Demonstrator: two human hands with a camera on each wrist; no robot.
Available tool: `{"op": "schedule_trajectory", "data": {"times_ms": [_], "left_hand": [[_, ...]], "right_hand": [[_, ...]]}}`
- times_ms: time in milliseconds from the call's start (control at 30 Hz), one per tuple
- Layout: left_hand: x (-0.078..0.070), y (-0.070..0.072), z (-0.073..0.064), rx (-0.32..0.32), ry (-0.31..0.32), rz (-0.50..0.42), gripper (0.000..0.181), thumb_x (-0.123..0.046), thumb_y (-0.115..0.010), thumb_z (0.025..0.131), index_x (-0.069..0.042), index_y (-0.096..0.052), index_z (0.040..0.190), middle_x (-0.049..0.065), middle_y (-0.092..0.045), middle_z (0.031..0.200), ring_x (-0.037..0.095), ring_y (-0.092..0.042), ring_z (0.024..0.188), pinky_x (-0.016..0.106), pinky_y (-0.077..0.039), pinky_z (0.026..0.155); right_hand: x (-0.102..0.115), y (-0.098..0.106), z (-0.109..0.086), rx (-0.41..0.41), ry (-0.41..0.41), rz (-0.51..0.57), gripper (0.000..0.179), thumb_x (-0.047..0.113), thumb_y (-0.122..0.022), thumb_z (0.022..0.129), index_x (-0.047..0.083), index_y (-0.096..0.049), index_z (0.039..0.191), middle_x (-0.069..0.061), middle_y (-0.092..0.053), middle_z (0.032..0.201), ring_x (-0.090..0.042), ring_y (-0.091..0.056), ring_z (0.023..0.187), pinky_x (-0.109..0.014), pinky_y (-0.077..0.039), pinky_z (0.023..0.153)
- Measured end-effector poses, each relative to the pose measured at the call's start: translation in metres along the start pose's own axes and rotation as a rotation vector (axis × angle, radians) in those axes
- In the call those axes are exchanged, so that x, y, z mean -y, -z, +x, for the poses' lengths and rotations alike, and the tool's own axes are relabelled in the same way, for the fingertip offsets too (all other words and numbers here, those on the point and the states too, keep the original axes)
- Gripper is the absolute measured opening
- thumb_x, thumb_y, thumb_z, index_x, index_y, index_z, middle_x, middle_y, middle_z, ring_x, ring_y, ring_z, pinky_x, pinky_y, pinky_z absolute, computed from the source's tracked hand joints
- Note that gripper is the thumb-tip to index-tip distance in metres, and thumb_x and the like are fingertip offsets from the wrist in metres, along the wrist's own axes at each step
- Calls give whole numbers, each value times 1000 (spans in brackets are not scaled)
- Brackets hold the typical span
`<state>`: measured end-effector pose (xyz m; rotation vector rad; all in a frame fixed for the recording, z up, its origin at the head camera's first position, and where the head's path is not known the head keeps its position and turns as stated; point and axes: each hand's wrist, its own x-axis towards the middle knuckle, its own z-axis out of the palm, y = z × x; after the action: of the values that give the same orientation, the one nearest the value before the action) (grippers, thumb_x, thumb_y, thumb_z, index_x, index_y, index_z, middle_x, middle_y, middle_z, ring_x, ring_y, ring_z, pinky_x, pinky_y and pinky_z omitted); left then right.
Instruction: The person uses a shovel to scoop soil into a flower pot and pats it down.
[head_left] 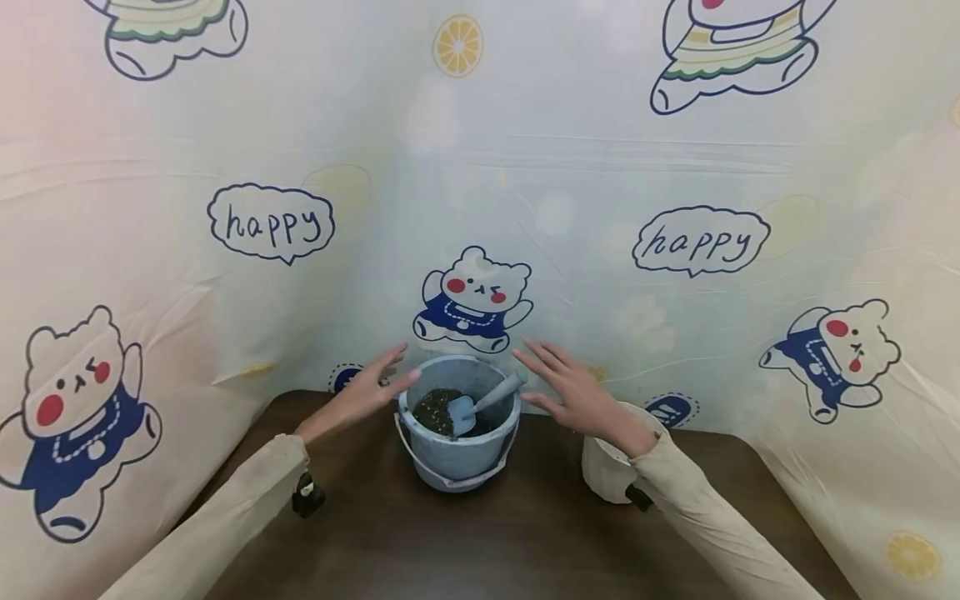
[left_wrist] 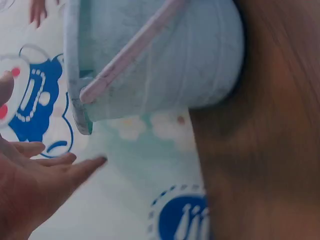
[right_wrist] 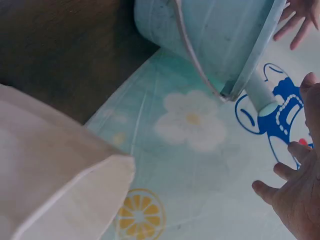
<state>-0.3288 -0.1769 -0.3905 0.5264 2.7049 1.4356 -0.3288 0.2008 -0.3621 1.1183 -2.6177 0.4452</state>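
A light blue bucket (head_left: 459,457) with a pale handle stands on the dark table. Inside it lie dark soil (head_left: 435,410) and a small blue shovel (head_left: 495,392), whose grip leans on the right rim. My left hand (head_left: 365,398), fingers spread, hovers at the bucket's left side; a gap separates it from the wall in the left wrist view. On the opposite side my right hand (head_left: 573,392) is held with fingers extended, near the shovel's grip. Neither hand holds anything. Beneath the right wrist is a white pot (head_left: 602,467), partly covered by the forearm.
A printed cloth (head_left: 480,192) with bears and lettering hangs behind and on both sides of the dark wooden table (head_left: 450,542). The white pot stands right of the bucket, and the table's back edge runs close behind both.
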Motion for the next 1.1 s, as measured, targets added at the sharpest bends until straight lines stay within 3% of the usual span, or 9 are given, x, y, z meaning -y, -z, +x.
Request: {"op": "schedule_trajectory", "data": {"times_ms": [133,200,267,367,467,600,733,900,1100], "left_hand": [[2,3,6,85,88,-313,86,-53,-46,109,-7,-5,169,26,-14,172,50,-25,154,65,-33,120],[3,1,9,118,125,-393,87,-52,-46,110,-4,-3,168,28,-12,172,51,-26,154,63,-34,120],[4,-2,13,143,169,-399,89,-52,-47,109,-2,-3,167,30,-14,170,52,-30,151,61,-39,118],[5,-7,22,170,245,-329,92,-55,-52,107,-2,-7,168,33,-21,167,53,-37,147,59,-49,110],[6,-8,28,196,284,-307,84,-51,-53,108,-4,-16,167,32,-30,164,51,-43,145,58,-53,104],[8,-5,26,211,284,-386,66,-32,-49,112,-2,-25,165,30,-36,162,50,-49,140,55,-57,98],[5,-8,20,244,290,-482,63,-17,-51,110,-1,-25,165,31,-38,159,46,-56,133,48,-61,91],[1,-21,20,285,334,-610,70,-9,-57,107,-6,-20,167,33,-38,159,46,-54,136,43,-63,88],[2,-25,25,289,381,-651,70,-8,-54,108,-7,-17,168,35,-31,162,50,-47,141,40,-63,86]], "right_hand": [[7,1,7,50,2,22,66,36,-63,106,20,-36,165,-12,-31,171,-36,-31,156,-62,-38,119],[10,0,9,61,14,19,62,31,-64,106,17,-41,162,-13,-35,169,-38,-35,154,-61,-39,118],[12,-3,11,63,34,6,58,24,-66,105,14,-47,158,-16,-38,166,-40,-39,151,-61,-40,117],[13,-8,13,55,72,-6,51,12,-68,103,8,-55,151,-22,-42,162,-43,-42,147,-60,-41,116],[13,-14,16,40,107,-44,44,6,-68,101,4,-61,144,-26,-48,155,-43,-48,142,-57,-45,113],[12,-18,18,28,117,-66,34,2,-68,100,1,-68,135,-22,-62,134,-36,-59,125,-51,-52,105],[14,-18,21,53,99,-88,26,4,-74,97,0,-74,123,-13,-67,110,-27,-58,103,-43,-55,91],[17,-16,22,110,112,-255,19,10,-82,91,5,-80,109,-8,-65,97,-24,-53,92,-38,-50,82],[25,-17,28,160,193,-556,15,25,-84,90,15,-80,100,-4,-64,94,-23,-53,89,-35,-44,79]]}}
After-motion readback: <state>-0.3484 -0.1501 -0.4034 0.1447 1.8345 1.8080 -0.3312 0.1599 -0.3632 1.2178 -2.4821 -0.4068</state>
